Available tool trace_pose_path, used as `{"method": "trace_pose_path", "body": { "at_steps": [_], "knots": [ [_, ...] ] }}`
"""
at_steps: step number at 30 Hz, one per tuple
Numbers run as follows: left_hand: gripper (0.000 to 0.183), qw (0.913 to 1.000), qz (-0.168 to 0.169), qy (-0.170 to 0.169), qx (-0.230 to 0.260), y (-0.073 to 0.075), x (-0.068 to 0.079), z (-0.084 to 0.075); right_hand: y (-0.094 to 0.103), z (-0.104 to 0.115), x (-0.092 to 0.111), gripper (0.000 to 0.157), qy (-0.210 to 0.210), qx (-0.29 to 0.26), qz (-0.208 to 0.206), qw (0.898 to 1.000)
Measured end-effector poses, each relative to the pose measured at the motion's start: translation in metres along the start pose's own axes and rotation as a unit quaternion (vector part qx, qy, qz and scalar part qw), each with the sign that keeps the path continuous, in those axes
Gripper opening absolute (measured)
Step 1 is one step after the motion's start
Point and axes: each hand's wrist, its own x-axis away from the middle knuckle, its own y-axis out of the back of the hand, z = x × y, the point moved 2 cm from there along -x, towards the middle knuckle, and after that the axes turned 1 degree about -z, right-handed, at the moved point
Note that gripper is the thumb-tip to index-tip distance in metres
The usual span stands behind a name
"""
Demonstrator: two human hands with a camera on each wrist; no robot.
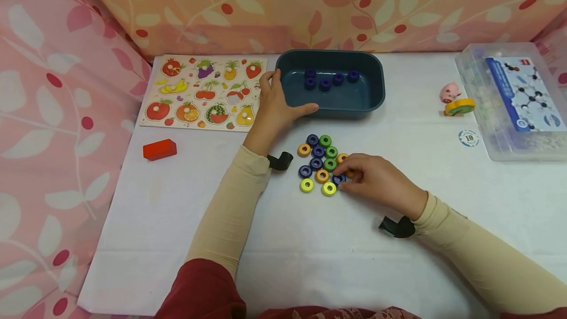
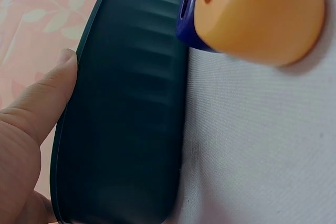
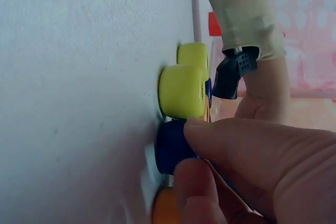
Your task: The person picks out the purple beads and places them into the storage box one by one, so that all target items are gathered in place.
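Note:
My right hand (image 1: 376, 181) pinches a dark blue ring bead (image 3: 172, 146) between thumb and finger, at the right side of a loose group of beads on the table. Around it lie yellow beads (image 1: 329, 189), green beads (image 1: 331, 152), orange beads (image 1: 303, 150) and other blue beads (image 1: 305, 171). My left hand (image 1: 276, 112) rests against the left near corner of a dark teal tub (image 1: 376, 95), thumb stretched along its near side and fingers at its left end. Several purple-blue beads (image 1: 325, 84) lie inside the tub.
A fruit puzzle board (image 1: 190, 119) lies left of the tub, with a red block (image 1: 160, 149) nearer. At the right are a pink pig figure (image 1: 450, 92), a yellow-green toy (image 1: 459, 107), a round "10" chip (image 1: 468, 138) and a clear plastic case (image 1: 491, 149). Patterned curtains (image 1: 266, 9) border the table.

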Motion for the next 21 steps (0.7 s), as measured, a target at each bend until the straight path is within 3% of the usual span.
{"method": "trace_pose_path", "body": {
  "at_steps": [7, 13, 17, 21],
  "knots": [
    [0.132, 1.0000, 0.002, 0.001, -0.003, 0.000, 0.000, 0.000, 0.008, 0.005, 0.000, 0.025, 0.023, 0.012, -0.002, 1.000],
    [0.131, 1.0000, 0.002, 0.005, 0.002, 0.000, 0.000, -0.001, 0.039, 0.015, -0.007, 0.028, 0.014, -0.002, -0.023, 1.000],
    [0.132, 0.9999, 0.007, 0.008, 0.004, -0.001, -0.001, -0.001, 0.064, 0.019, -0.023, 0.028, -0.006, -0.002, -0.076, 0.997],
    [0.132, 1.0000, 0.005, 0.004, 0.007, -0.001, -0.002, 0.000, 0.084, 0.013, -0.052, 0.026, -0.029, -0.013, -0.147, 0.989]
  ]
}}
